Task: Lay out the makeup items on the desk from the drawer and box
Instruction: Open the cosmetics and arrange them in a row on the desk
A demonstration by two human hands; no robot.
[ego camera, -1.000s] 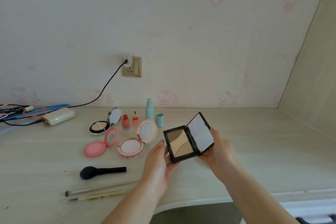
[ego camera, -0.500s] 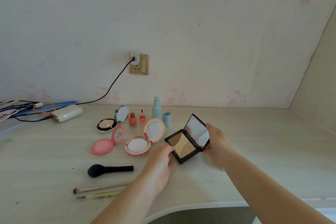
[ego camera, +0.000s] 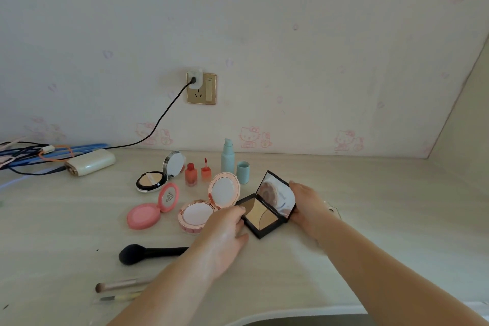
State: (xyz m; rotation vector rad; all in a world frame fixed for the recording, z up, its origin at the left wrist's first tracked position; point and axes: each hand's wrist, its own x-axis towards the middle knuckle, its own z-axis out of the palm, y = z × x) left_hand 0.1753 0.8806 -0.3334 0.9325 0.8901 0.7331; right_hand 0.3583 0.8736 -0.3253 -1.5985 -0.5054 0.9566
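Observation:
An open black contour palette [ego camera: 262, 216] with tan powders and a mirrored lid rests on the pale desk [ego camera: 383, 206]. My left hand [ego camera: 225, 233] grips its left edge, and my right hand [ego camera: 307, 204] holds the lid's right side. To its left lie an open rose-gold compact [ego camera: 201, 213], an open pink compact [ego camera: 148, 213] and an open black-rimmed powder compact [ego camera: 153, 180]. Behind them stand two small red bottles [ego camera: 191, 174], a pale teal pump bottle [ego camera: 227, 156] and its teal cap [ego camera: 243, 172]. A black brush [ego camera: 143, 253] and two thin brushes [ego camera: 119, 291] lie near the front.
A cream power bank [ego camera: 91, 161] with tangled blue and black cables [ego camera: 31, 152] sits at the back left. A black cord runs up to the wall socket [ego camera: 201, 88]. The wall stands close behind the items. The desk's curved front edge [ego camera: 304, 312] runs below my arms.
Both hands have lowered the open palette from mid-air down onto the desk, just right of the rose-gold compact. The camera has shifted slightly left and down.

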